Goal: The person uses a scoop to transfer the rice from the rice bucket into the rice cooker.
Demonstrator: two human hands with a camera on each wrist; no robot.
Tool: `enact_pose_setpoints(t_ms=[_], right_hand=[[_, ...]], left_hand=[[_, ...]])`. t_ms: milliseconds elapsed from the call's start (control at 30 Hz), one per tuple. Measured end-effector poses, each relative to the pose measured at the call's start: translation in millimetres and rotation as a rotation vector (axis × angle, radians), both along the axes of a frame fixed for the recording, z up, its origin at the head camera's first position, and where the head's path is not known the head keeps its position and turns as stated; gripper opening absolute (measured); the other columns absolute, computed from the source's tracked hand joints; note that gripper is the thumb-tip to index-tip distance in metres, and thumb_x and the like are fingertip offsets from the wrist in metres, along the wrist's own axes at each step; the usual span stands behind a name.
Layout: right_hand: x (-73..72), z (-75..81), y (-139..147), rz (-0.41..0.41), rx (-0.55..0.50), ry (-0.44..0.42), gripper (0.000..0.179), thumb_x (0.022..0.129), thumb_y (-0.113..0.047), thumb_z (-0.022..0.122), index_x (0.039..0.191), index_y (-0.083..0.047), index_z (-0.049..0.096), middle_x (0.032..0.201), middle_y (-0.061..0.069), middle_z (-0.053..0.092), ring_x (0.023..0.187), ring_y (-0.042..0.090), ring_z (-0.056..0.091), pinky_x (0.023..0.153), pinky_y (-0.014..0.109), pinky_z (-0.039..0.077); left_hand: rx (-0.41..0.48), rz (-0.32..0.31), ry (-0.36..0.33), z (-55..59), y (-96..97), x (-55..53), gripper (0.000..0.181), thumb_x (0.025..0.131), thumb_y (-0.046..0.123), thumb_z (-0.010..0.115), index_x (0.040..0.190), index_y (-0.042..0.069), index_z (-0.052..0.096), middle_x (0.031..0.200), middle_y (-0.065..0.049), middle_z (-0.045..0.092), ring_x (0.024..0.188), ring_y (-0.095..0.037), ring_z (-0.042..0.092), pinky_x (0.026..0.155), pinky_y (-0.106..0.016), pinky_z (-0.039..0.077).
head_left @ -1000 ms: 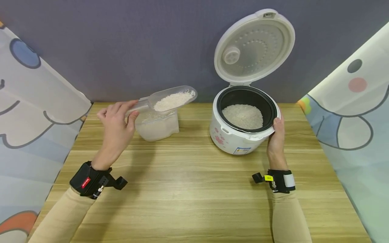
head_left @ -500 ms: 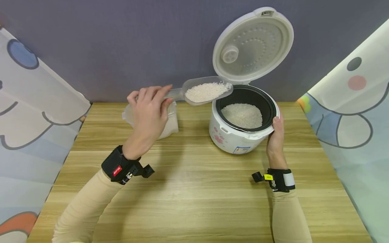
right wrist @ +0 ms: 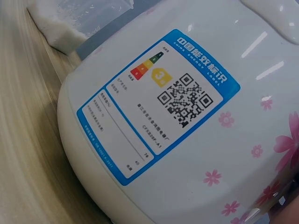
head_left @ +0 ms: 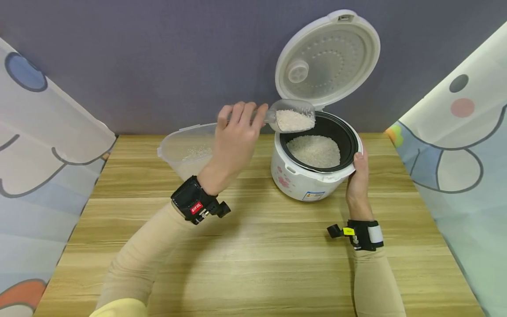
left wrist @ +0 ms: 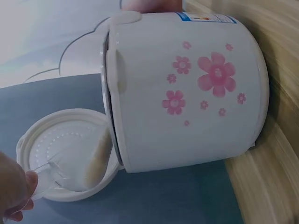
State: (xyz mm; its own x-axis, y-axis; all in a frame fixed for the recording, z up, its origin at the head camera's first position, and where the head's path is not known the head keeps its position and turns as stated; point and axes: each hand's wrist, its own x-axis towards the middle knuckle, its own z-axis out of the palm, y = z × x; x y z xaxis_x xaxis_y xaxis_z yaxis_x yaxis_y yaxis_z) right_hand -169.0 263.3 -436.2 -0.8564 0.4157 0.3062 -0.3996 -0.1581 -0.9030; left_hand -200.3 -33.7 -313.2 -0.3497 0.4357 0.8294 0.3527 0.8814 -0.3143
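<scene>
My left hand (head_left: 236,138) grips the handle of a clear plastic scoop (head_left: 282,105). White rice (head_left: 294,121) lies in the scoop, which hangs over the left rear rim of a white rice cooker (head_left: 286,178). Inside the cooker's black inner pot (head_left: 348,145) there is more rice (head_left: 314,151). Against the cooker's right side rests my right hand (head_left: 358,182), its thumb up at the rim and its other fingers mostly hidden behind the body. In the left wrist view the scoop (left wrist: 70,168) appears beside the pink-flowered cooker (left wrist: 154,135).
Behind the left forearm stands a translucent rice container (head_left: 178,147), partly hidden, with rice in it. The cooker's lid (head_left: 336,57) is raised against the grey wall panel (head_left: 158,66). Everything sits on a wood-grain table (head_left: 269,259).
My left hand has carried the rice-filled scoop rightward from above the container to over the cooker's rim. My right hand has stayed at the cooker's side.
</scene>
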Motion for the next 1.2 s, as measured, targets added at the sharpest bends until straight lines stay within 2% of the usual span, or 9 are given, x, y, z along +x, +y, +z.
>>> enact_pose_setpoints(t_ms=[167,267,433,700,900,1033,1100,1200], right_hand=[[0.3,-0.1,0,-0.003,0.000,-0.005,0.058,0.105,-0.031,0.044,0.158,-0.009,0.039,0.162,0.006,0.041,0.148,0.017,0.036,0.118,0.022,0.027],[0.3,-0.3,0,-0.004,-0.001,-0.003,0.058,0.104,-0.031,0.044,0.158,-0.008,0.039,0.162,0.006,0.041,0.148,0.017,0.036,0.118,0.022,0.026],[1.0,-0.2,0,-0.007,-0.002,0.000,0.059,0.104,-0.030,0.045,0.159,-0.008,0.039,0.162,0.007,0.041,0.148,0.017,0.036,0.118,0.022,0.026],[0.5,0.4,0,-0.006,0.001,0.005,0.059,0.105,-0.032,0.045,0.158,-0.009,0.040,0.162,0.006,0.041,0.148,0.017,0.036,0.118,0.022,0.026],[0.1,0.1,-1,0.007,-0.010,0.007,0.060,0.105,-0.031,0.046,0.159,-0.008,0.038,0.163,0.007,0.040,0.148,0.017,0.035,0.119,0.022,0.026],[-0.8,0.1,-1,0.005,-0.017,0.018,0.060,0.104,-0.032,0.047,0.158,-0.007,0.039,0.162,0.007,0.041,0.148,0.018,0.036,0.118,0.022,0.027],[-1.1,0.3,-1,0.004,-0.021,0.022,0.060,0.104,-0.032,0.047,0.158,-0.007,0.039,0.162,0.008,0.041,0.147,0.018,0.036,0.118,0.022,0.027],[-1.3,0.5,-1,0.000,-0.023,0.021,0.060,0.104,-0.032,0.047,0.158,-0.007,0.040,0.162,0.008,0.042,0.147,0.018,0.037,0.118,0.022,0.027]], left_hand=[[-0.110,0.016,0.079,-3.8,8.4,-1.2,0.027,0.100,0.008,0.059,0.120,0.019,0.074,0.111,0.001,0.073,0.103,-0.018,0.060,0.096,-0.034,0.032],[-0.169,0.023,0.115,-7.4,10.6,-0.2,0.029,0.099,0.008,0.060,0.121,0.020,0.073,0.112,0.001,0.071,0.105,-0.018,0.059,0.097,-0.033,0.031],[-0.269,0.039,0.170,-10.8,12.4,1.1,0.030,0.100,0.017,0.057,0.126,0.020,0.071,0.115,0.003,0.070,0.106,-0.017,0.059,0.100,-0.033,0.028],[-0.340,-0.040,0.224,-13.7,13.8,5.4,0.032,0.096,0.018,0.059,0.126,0.018,0.070,0.113,0.001,0.070,0.103,-0.016,0.059,0.095,-0.034,0.028],[-0.303,-0.092,0.259,-21.5,12.0,6.3,0.027,0.098,0.019,0.062,0.122,0.022,0.072,0.111,0.002,0.068,0.100,-0.017,0.057,0.087,-0.033,0.028],[-0.212,-0.112,0.271,-24.8,10.8,5.7,0.022,0.099,0.019,0.063,0.117,0.026,0.075,0.109,0.003,0.070,0.099,-0.017,0.059,0.087,-0.034,0.028],[-0.130,-0.129,0.237,-26.1,9.5,5.7,0.022,0.099,0.017,0.065,0.116,0.026,0.075,0.107,0.003,0.070,0.098,-0.017,0.060,0.088,-0.036,0.030],[0.019,-0.167,0.142,-29.1,5.5,6.7,0.019,0.098,0.021,0.069,0.116,0.023,0.076,0.105,0.001,0.071,0.096,-0.020,0.062,0.088,-0.040,0.035]])
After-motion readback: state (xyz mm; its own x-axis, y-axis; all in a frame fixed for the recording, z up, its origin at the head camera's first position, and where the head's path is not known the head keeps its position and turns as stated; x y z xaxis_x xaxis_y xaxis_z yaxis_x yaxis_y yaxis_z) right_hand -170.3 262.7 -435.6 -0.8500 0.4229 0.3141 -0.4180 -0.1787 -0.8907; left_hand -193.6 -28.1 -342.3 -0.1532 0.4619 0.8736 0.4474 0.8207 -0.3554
